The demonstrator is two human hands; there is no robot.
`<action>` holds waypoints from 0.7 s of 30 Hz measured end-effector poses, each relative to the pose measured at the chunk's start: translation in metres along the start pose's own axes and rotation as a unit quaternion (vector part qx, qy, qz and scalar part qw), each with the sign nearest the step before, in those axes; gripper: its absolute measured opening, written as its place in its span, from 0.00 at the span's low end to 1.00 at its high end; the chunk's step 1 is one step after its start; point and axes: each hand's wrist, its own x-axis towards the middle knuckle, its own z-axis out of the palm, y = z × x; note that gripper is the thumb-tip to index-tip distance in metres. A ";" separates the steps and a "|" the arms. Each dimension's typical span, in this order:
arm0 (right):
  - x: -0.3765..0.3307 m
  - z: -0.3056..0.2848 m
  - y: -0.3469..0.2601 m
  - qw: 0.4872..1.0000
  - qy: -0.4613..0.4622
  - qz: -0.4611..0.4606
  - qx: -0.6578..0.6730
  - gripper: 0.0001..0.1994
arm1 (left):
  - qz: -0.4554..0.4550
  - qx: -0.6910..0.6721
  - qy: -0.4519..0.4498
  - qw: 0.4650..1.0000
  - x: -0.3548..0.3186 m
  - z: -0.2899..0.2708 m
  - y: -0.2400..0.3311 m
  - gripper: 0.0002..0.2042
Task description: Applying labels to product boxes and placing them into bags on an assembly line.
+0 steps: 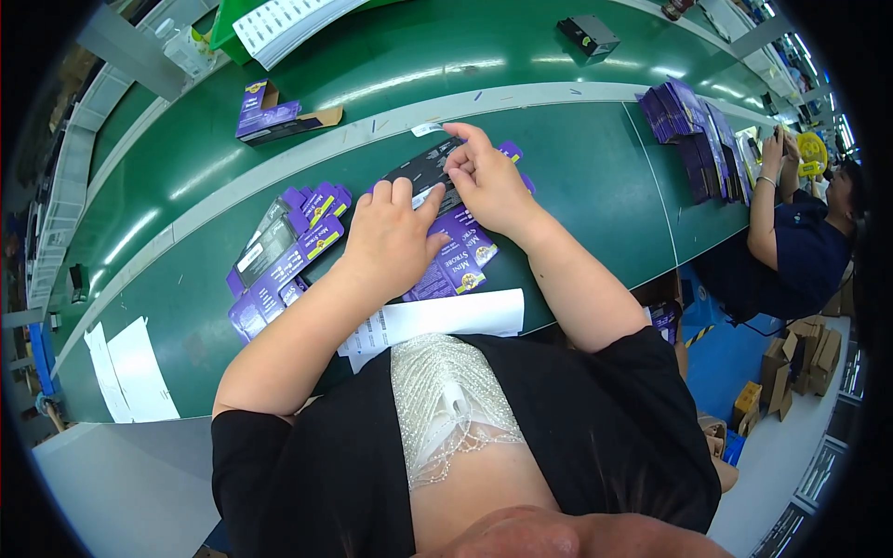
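Left hand (395, 237), thumb spread, presses black-and-purple cardboard carton (423, 168); right hand (488, 179) curls over carton's right end, can't tell if pinching. I'd keep it flat, pressure even.

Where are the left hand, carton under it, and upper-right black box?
Left hand (389, 234): head view, back of hand.
Carton (419, 168): head view, black panel.
Black box (592, 33): head view, top face.

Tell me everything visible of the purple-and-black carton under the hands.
The carton looks like thin printed cardboard, opened out flat: a black panel with fine pale print, purple panels with white lettering and yellow patches, purple flaps at its right end. It lies on the green tabletop; the left hand rests on it, the right hand is over its far part. Layers underneath are unclear.
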 end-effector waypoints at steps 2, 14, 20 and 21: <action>-0.004 -0.006 -0.001 1.000 -0.009 0.003 0.013 0.36 | -0.008 -0.002 -0.012 1.000 -0.003 -0.001 0.000 0.24; -0.020 -0.054 -0.031 0.904 -0.227 -0.162 -0.326 0.55 | -0.001 -0.080 -0.035 0.996 -0.049 -0.019 -0.007 0.22; -0.041 -0.060 -0.075 0.910 -0.220 -0.160 -0.313 0.55 | 0.022 -0.108 0.105 0.988 -0.062 -0.034 -0.004 0.25; -0.046 -0.061 -0.092 0.922 -0.211 -0.143 -0.291 0.54 | 0.026 -0.106 0.151 0.983 -0.065 -0.038 -0.004 0.26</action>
